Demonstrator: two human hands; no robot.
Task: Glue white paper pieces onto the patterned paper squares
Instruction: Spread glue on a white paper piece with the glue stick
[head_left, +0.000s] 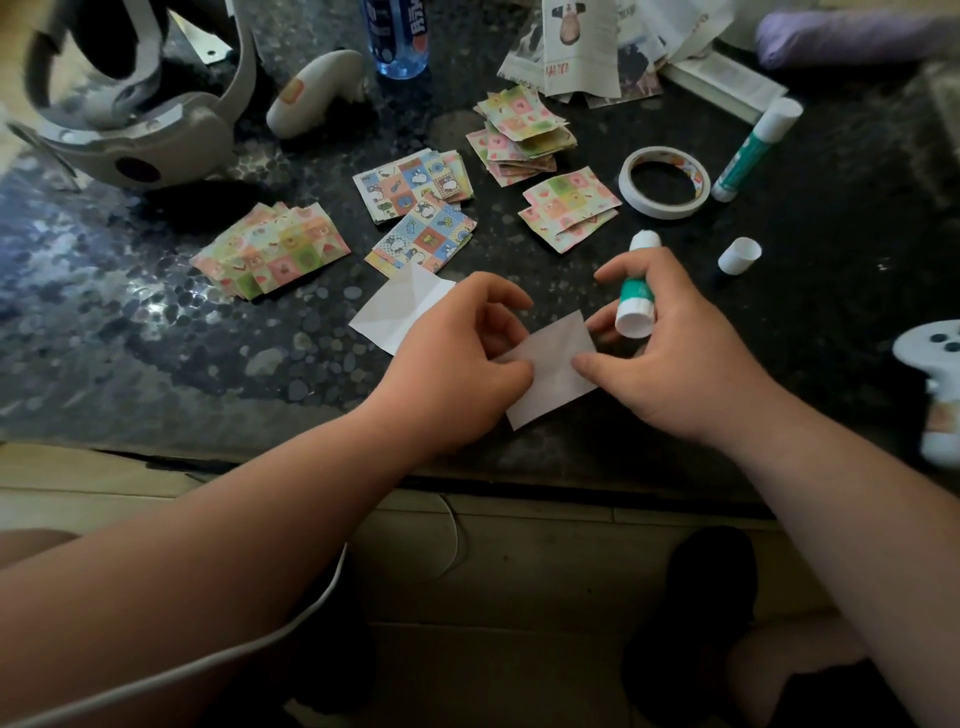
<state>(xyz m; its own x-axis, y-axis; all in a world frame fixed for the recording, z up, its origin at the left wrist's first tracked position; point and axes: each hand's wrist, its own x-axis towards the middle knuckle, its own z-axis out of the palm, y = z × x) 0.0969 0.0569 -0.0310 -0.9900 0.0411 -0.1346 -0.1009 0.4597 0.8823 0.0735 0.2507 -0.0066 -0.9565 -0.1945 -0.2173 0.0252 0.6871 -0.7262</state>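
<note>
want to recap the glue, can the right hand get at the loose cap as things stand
Probably yes. The cap lies on bare table beyond the right hand, nothing between them. But that hand grips the glue stick and its thumb rests on the paper, so few fingers are free.

Both forearms angle inward, hands close together, palms down.
Left hand (457, 358) pinches the white paper piece (556, 371); right hand (675, 358) grips the glue stick (636, 301) in curled fingers, thumb tip on the paper just right of that pinch.
</note>
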